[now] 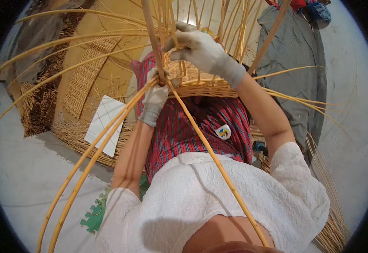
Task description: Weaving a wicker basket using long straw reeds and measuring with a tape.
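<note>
A partly woven willow basket [209,89] rests across my lap, with several upright rods rising from its rim. My left hand [155,98], in a pale glove, is closed at the basket's near left corner, around the foot of a thick upright stick [153,40]. Long willow rods [92,148] run from this corner toward me, two to the left and one across my white shirt. My right hand [201,49], also gloved, reaches over the basket with its fingers bent around a thin upright willow rod [174,37]. The fingertips' exact hold is partly hidden.
Loose rods [53,41] fan out to the left, others to the right. A woven panel [87,76], a white board [104,124] and bundled dark rods [40,105] lie left. Grey cloth [291,76] lies right; more rods [331,223] lie near right. A second thick stick [270,36] stands at the basket's right.
</note>
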The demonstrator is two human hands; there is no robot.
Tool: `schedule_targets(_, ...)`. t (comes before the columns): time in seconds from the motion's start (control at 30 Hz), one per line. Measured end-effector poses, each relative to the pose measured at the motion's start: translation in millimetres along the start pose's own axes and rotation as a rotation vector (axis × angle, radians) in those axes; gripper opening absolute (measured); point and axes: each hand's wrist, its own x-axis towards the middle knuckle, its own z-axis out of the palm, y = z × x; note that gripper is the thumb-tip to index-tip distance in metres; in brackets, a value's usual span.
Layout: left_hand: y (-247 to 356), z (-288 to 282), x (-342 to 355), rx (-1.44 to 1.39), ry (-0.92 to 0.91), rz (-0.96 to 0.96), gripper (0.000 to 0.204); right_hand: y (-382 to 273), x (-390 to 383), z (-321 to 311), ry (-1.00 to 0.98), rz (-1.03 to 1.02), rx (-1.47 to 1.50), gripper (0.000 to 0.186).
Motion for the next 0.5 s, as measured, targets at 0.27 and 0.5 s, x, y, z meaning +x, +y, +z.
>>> schedule_targets(0.27,0,7,3,-0.030,0.099,-0.052,0.036,22,26,39,0.100,0.627,-0.561,0.089)
schedule_targets(0.5,-10,7,1,-0.031,0.040,-0.139,0.044,-41,-65,45,0.685,0.669,0.395,0.042)
